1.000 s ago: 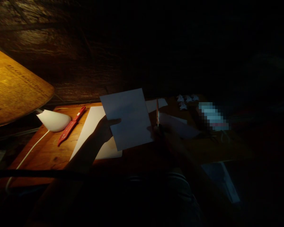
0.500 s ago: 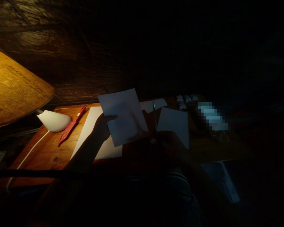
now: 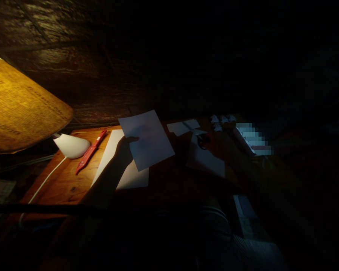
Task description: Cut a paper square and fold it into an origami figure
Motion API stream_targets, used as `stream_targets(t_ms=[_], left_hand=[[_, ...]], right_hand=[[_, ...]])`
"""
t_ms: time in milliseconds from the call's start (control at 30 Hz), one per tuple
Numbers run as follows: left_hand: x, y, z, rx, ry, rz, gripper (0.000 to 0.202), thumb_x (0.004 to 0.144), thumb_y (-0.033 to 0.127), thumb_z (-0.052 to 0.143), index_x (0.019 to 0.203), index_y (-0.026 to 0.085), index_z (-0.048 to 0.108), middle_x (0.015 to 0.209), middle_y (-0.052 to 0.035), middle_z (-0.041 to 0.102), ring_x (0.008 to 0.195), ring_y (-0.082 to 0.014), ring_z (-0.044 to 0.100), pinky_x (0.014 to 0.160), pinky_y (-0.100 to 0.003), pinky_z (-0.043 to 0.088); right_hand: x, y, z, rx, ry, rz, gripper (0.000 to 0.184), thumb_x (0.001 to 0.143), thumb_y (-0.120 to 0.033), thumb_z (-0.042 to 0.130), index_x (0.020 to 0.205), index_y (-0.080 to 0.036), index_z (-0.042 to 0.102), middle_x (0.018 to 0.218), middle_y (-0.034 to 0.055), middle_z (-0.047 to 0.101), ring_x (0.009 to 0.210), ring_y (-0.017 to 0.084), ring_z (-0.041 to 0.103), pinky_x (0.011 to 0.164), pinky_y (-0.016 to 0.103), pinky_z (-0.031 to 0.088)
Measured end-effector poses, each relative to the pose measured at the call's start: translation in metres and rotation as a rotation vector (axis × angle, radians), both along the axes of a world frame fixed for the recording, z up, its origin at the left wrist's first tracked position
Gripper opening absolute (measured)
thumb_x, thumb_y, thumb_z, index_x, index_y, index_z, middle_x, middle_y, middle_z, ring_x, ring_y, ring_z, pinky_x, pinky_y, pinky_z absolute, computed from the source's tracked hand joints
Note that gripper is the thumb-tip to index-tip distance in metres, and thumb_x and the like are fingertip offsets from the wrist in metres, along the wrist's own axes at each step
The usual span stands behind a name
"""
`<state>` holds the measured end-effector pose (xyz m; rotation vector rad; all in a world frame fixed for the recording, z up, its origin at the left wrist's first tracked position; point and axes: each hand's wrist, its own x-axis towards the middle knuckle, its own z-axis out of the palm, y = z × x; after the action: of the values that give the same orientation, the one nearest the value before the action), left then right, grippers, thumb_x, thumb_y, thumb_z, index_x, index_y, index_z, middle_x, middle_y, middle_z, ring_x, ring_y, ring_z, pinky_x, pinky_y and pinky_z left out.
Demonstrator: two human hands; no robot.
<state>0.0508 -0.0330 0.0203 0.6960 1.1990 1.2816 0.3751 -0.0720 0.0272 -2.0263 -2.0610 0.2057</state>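
My left hand (image 3: 126,148) pinches the left edge of a white sheet of paper (image 3: 151,141), thumb on top, and keeps it raised and tilted above the table. Under it lies a larger pale sheet (image 3: 110,158). To the right, my right hand (image 3: 216,145) is closed at the dark handles of a pair of scissors (image 3: 203,141). The blades point up and left over some cut paper pieces (image 3: 181,127). Below the scissors rests another white sheet (image 3: 205,160). Deep shadow hides most of my right fingers.
A lamp with a yellow printed shade (image 3: 25,109) and white base (image 3: 72,146) stands at the left. Beside it lies a red knife (image 3: 90,152) on the wooden table (image 3: 64,180). Several crumpled or folded paper bits (image 3: 222,121) and a blurred-out bright screen (image 3: 254,138) sit at the right.
My right hand has moved up and to the right with the scissors, away from the held sheet. My left hand still holds that sheet in nearly the same place. The view has shifted slightly.
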Motion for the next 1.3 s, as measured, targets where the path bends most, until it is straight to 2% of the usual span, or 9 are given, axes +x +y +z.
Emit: stream_targets(t_ms=[133, 267, 533, 800, 867, 933, 1067, 1167, 1300], left_hand=[[0.001, 0.0, 0.001, -0.005, 0.014, 0.018, 0.041, 0.056, 0.01, 0.07, 0.097, 0.012, 0.071, 0.083, -0.0086, 0.074, 0.084, -0.0302, 0.073, 0.079, -0.044, 0.063], [0.002, 0.0, 0.001, 0.008, -0.005, -0.013, 0.042, 0.055, 0.011, 0.071, 0.097, 0.012, 0.071, 0.085, -0.0092, 0.075, 0.086, -0.0298, 0.073, 0.081, -0.043, 0.063], [-0.004, 0.005, -0.006, -0.023, 0.012, 0.001, 0.038, 0.055, 0.01, 0.074, 0.093, 0.012, 0.071, 0.083, -0.009, 0.074, 0.084, -0.031, 0.073, 0.081, -0.046, 0.062], [-0.009, 0.011, -0.015, 0.002, -0.013, -0.013, 0.038, 0.055, 0.01, 0.077, 0.092, 0.011, 0.071, 0.081, -0.0089, 0.075, 0.089, -0.0348, 0.074, 0.085, -0.049, 0.062], [-0.007, 0.009, -0.014, 0.029, -0.03, -0.043, 0.041, 0.057, 0.011, 0.078, 0.097, 0.011, 0.072, 0.088, -0.0105, 0.076, 0.093, -0.0352, 0.073, 0.087, -0.049, 0.061], [-0.004, 0.007, -0.014, 0.067, -0.052, -0.066, 0.045, 0.058, 0.01, 0.078, 0.103, 0.01, 0.071, 0.095, -0.0121, 0.077, 0.097, -0.0356, 0.073, 0.091, -0.049, 0.06], [0.004, 0.004, -0.02, 0.133, -0.052, -0.116, 0.047, 0.062, 0.012, 0.079, 0.108, 0.011, 0.07, 0.1, -0.0134, 0.076, 0.104, -0.0375, 0.071, 0.093, -0.05, 0.059], [0.008, 0.003, -0.027, 0.15, -0.049, -0.147, 0.045, 0.063, 0.013, 0.08, 0.106, 0.012, 0.069, 0.097, -0.0122, 0.076, 0.106, -0.0381, 0.071, 0.091, -0.049, 0.059], [0.01, 0.005, -0.031, 0.174, -0.099, -0.19, 0.035, 0.066, 0.014, 0.081, 0.099, 0.012, 0.071, 0.098, -0.0127, 0.077, 0.102, -0.0356, 0.073, 0.09, -0.046, 0.06]], right_hand=[[0.002, 0.039, 0.011, -0.016, -0.275, -0.051, 0.031, 0.095, -0.028, 0.06, 0.113, -0.005, 0.072, 0.105, 0.0253, 0.074, 0.097, 0.032, 0.071, 0.076, 0.034, 0.049], [-0.004, 0.07, 0.011, -0.014, -0.318, -0.007, 0.036, 0.098, -0.021, 0.053, 0.127, -0.006, 0.067, 0.122, 0.0286, 0.069, 0.109, 0.034, 0.069, 0.086, 0.037, 0.051], [-0.019, 0.116, -0.008, -0.076, -0.34, 0.084, 0.035, 0.098, -0.014, 0.046, 0.119, -0.007, 0.074, 0.119, 0.0265, 0.072, 0.111, 0.032, 0.07, 0.091, 0.038, 0.051], [-0.017, 0.114, -0.025, 0.073, -0.273, -0.028, 0.034, 0.1, -0.021, 0.046, 0.11, -0.013, 0.078, 0.112, 0.0205, 0.076, 0.101, 0.032, 0.072, 0.084, 0.039, 0.053], [-0.021, 0.105, -0.025, 0.149, -0.187, -0.026, 0.035, 0.102, -0.033, 0.048, 0.113, -0.017, 0.076, 0.115, 0.0168, 0.075, 0.101, 0.03, 0.072, 0.084, 0.037, 0.052], [-0.032, 0.094, -0.026, 0.219, 0.142, 0.048, 0.031, 0.097, -0.039, 0.057, 0.105, -0.017, 0.077, 0.106, 0.0136, 0.077, 0.096, 0.026, 0.071, 0.081, 0.033, 0.051], [-0.065, 0.072, -0.034, 0.017, 0.809, 0.296, 0.04, 0.087, -0.056, 0.066, 0.085, -0.017, 0.072, 0.073, 0.0031, 0.069, 0.065, 0.015, 0.061, 0.058, 0.025, 0.042], [-0.081, 0.064, -0.04, 0.045, 0.996, 0.29, 0.05, 0.077, -0.064, 0.072, 0.062, -0.019, 0.056, 0.059, -0.0034, 0.052, 0.056, 0.01, 0.045, 0.053, 0.024, 0.033], [-0.077, 0.056, -0.038, -0.041, 1.185, 0.272, 0.053, 0.073, -0.065, 0.075, 0.057, -0.021, 0.05, 0.054, -0.0053, 0.046, 0.051, 0.009, 0.041, 0.052, 0.025, 0.034]])
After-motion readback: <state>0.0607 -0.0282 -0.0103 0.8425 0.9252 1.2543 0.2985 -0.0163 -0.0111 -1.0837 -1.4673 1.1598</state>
